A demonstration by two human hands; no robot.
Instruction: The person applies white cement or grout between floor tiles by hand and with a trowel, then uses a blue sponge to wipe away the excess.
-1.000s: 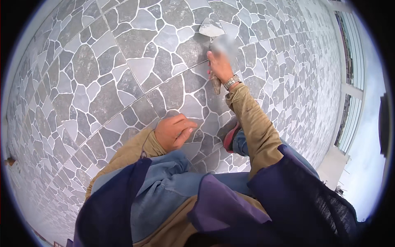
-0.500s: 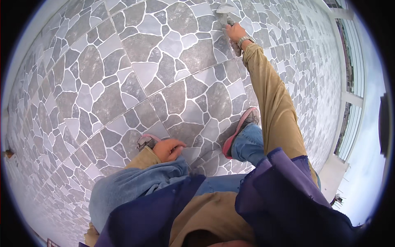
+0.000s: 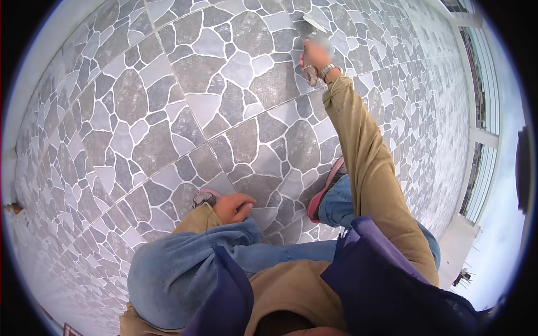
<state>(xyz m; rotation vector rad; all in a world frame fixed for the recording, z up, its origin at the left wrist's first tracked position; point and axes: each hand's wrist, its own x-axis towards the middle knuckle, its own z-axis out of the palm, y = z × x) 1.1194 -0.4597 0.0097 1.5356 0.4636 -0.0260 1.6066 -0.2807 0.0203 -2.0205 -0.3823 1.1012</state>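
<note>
The right hand (image 3: pixel 315 56) is stretched far out in front and is closed around the handle of a small trowel (image 3: pixel 317 24). The flat grey blade is pointed away from the body, with its long side lying along the same line as the arm. The blade is laid on the stone-pattern tile floor (image 3: pixel 168 112), close to a thin joint between tiles. A wristwatch (image 3: pixel 328 70) is worn on that wrist. The left hand (image 3: pixel 234 207) is kept close to the body, loosely curled and empty, resting by the bent knee in blue jeans (image 3: pixel 179 269). The trowel is far from it. A pink sandal (image 3: pixel 325 190) is seen below the right arm.
</note>
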